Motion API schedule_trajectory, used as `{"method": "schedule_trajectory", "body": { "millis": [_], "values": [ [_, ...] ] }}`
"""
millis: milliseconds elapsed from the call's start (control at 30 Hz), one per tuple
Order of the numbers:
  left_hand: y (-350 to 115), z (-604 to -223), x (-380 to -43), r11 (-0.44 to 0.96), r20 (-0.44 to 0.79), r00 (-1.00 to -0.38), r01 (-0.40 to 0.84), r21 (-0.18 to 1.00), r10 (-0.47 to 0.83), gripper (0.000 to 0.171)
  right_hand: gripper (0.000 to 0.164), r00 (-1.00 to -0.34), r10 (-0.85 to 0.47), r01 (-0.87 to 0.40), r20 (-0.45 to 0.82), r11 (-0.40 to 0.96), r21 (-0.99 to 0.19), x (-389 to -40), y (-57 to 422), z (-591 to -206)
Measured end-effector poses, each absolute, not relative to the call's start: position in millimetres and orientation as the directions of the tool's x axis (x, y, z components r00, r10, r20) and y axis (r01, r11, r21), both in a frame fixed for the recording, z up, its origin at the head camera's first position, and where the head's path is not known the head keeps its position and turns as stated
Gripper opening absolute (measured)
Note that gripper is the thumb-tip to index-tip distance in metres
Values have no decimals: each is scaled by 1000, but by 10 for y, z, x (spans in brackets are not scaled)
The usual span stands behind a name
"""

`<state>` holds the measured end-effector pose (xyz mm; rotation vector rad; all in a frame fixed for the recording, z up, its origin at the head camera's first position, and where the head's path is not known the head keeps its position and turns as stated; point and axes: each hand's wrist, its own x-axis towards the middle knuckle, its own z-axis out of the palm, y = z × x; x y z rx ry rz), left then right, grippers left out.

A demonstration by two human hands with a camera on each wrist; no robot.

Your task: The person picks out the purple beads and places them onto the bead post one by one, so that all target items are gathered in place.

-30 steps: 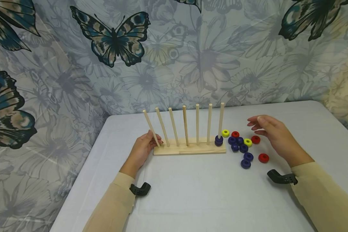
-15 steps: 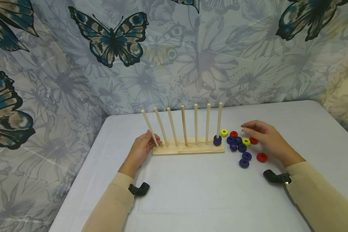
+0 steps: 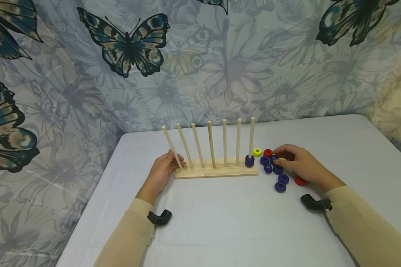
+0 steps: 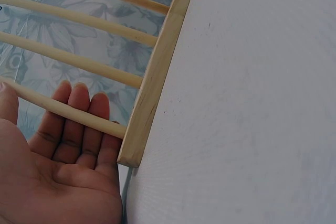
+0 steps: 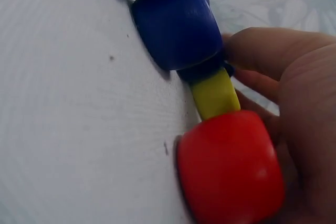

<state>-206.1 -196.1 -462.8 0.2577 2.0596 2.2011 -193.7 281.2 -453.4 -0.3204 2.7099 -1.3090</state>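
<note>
My left hand (image 3: 162,167) is at the left end of a wooden peg stand (image 4: 152,87). Its fingers (image 4: 73,129) lie nearly straight behind the leftmost peg (image 4: 63,109), with the thumb on the other side. On the rightmost peg (image 3: 251,137) sit two blue rings (image 3: 249,161). My right hand (image 3: 302,163) reaches into the loose rings, thumb and fingertips around a blue ring (image 3: 273,159). Whether they pinch it is hidden. In the right wrist view, a yellow ring (image 5: 216,95) and a red ring (image 5: 231,169) lie beside the fingers.
More loose rings lie on the white-covered table (image 3: 214,218): several blue ones (image 3: 280,187), a yellow ring (image 3: 257,152) and a red ring (image 3: 268,152) near the stand. Another red ring (image 3: 300,181) is partly under the right hand. A butterfly-patterned cloth (image 3: 187,89) hangs behind.
My right hand has come down and leftward from above the rings to a blue ring, partly covering the yellow and red rings beside it. My left hand has stayed at the leftmost peg.
</note>
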Motion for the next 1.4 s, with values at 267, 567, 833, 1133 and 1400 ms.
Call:
{"method": "schedule_trajectory", "body": {
  "millis": [267, 567, 833, 1133, 1400],
  "values": [
    [-1960, -4625, -2061, -82, 48, -979, 32, 996, 200, 62, 41, -975, -222, -124, -26, 636, -762, -1949, 2763, -4560],
    [-1961, -4619, -2062, -67, 50, -978, 37, 997, 204, 63, 36, -982, -188, -140, 15, 673, -726, -1931, 2726, -4537],
    [-1961, -4624, -2060, -72, 46, -978, 32, 997, 205, 63, 37, -984, -162, -171, 79, 704, -689, -1923, 2737, -4545],
    [-1957, -4618, -2059, -72, 47, -978, 33, 997, 205, 63, 34, -985, -135, -171, 105, 723, -670, -1935, 2751, -4557],
    [-1956, -4617, -2060, -69, 42, -979, 29, 997, 201, 62, 34, -980, -136, -198, 144, 721, -664, -1927, 2756, -4547]
  ]
}}
